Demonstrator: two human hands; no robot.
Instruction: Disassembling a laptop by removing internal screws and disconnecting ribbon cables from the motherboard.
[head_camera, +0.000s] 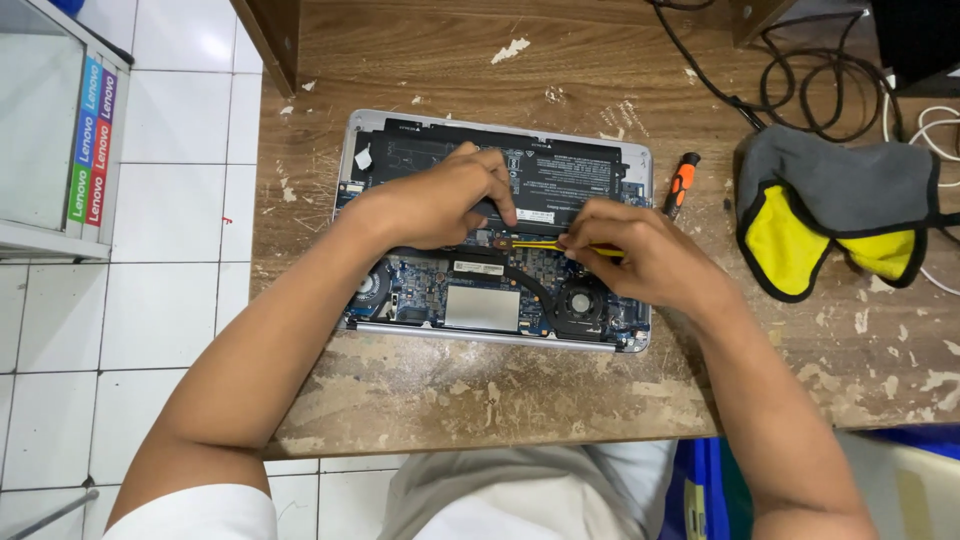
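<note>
We see the right hand (640, 255) gripping a yellow tool (545, 243) over an opened laptop (497, 232), the left hand (440, 200) pressing its battery (560, 170)

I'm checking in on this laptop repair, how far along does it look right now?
Done: the laptop lies with its bottom cover off, battery and board exposed. In hand: the right hand holds a yellow tool to a spot on the board near the battery edge, while the left hand rests on the battery. Left: the battery sits in place, and an orange-handled screwdriver lies unused beside the laptop.
</note>
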